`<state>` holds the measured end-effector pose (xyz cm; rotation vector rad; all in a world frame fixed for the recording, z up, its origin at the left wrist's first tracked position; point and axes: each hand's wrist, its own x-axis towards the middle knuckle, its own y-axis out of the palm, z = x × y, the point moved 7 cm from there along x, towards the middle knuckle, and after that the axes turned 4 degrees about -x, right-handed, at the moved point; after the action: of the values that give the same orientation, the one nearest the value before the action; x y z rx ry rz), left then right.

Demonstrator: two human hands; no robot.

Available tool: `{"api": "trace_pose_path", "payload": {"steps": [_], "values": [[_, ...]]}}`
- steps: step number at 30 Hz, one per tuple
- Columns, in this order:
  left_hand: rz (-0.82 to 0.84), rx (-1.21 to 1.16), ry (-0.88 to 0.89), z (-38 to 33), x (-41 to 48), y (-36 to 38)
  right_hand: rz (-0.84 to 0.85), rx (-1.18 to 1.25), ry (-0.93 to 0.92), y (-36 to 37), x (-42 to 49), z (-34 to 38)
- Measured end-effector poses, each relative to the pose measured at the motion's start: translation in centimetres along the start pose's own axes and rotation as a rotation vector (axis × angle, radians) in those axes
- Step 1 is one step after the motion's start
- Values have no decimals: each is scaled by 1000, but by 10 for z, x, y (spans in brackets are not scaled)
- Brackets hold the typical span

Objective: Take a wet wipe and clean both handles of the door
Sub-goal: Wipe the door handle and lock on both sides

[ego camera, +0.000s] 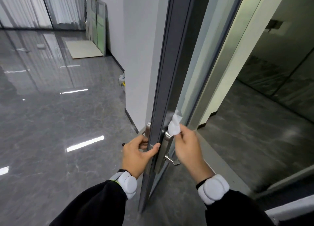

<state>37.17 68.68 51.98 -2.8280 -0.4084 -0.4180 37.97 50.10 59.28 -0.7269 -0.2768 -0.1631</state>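
Pinching white wet wipe (pixel 174 126), right hand (pixel 188 146); left hand (pixel 138 155) gripping door edge (pixel 157 123).

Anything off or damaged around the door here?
Nothing damaged. Left hand grips the dark-framed glass door by its edge; right hand pinches a white wet wipe at the steel handle plate.
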Motion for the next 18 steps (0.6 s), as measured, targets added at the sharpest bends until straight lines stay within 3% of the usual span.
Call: {"api": "trace_pose_path", "payload": {"steps": [6,12,16,18], "values": [[112,-10,-28,1,-1,5,-167,-347,-390,16,-55,17],[254,-115,-55,-8,3,-2,-189,-343,-613,2,-84,35],[288,-309,-227,-16,-3,-10,-54,-245,-744,22,-90,74],[353,-413,-395,-12,-8,-11,77,-183,-650,39,-74,83]]}}
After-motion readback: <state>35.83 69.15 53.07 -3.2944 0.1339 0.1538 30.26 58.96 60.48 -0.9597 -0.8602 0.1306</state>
